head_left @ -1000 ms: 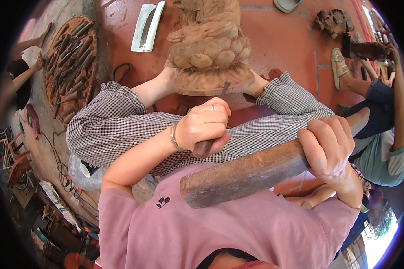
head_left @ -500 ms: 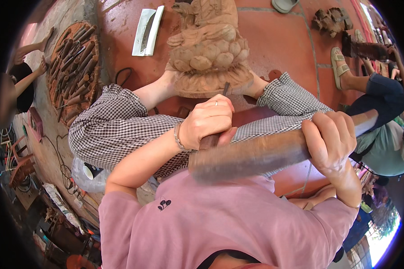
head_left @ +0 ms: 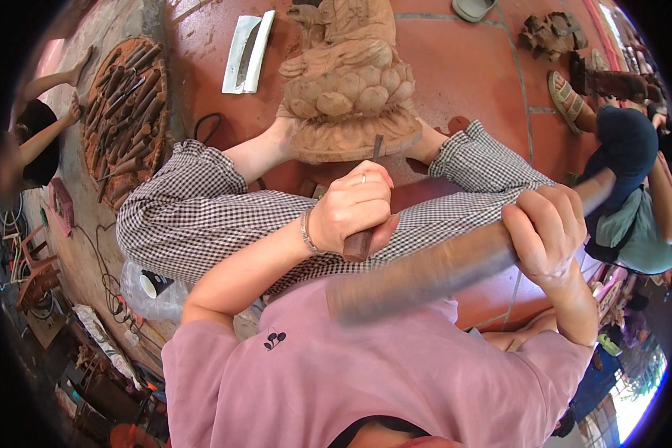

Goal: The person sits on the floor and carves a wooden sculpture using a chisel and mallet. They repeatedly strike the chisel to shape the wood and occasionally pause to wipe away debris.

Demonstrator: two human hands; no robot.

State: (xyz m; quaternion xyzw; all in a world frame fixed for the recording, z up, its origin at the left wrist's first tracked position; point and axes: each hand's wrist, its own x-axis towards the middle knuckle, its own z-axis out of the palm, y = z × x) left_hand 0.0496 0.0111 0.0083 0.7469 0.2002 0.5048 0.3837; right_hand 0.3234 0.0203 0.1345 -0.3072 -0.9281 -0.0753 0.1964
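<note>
- In the head view I see the left hand (head_left: 351, 205) clamped around a chisel (head_left: 366, 216): the dark wooden handle sticks out below the fist, and the thin blade runs up from the knuckles to the base of the wooden carving (head_left: 351, 82).
- The carving stands on the red floor (head_left: 470, 67) just beyond the left hand, held between the two bare feet of the person's own legs in checked trousers (head_left: 224, 220).
- The right hand (head_left: 549, 235) is wrapped tight around a long wooden mallet (head_left: 440, 272), which lies slanted across the lap, its thick end below the left hand and its thin end poking out past the right fist.
- I count one chisel in hand, one mallet, one carving, and one round tray of tools (head_left: 123, 112) at the far left; the tools in it are too many and too crowded for me to number.
- The mallet is smeared with blur, so I cannot make out its surface.
- The chisel's middle is hidden inside the fist, and I cannot see whether its tip touches the wood.
- A seated person (head_left: 627, 201) at the right is cut off by the rim.
</note>
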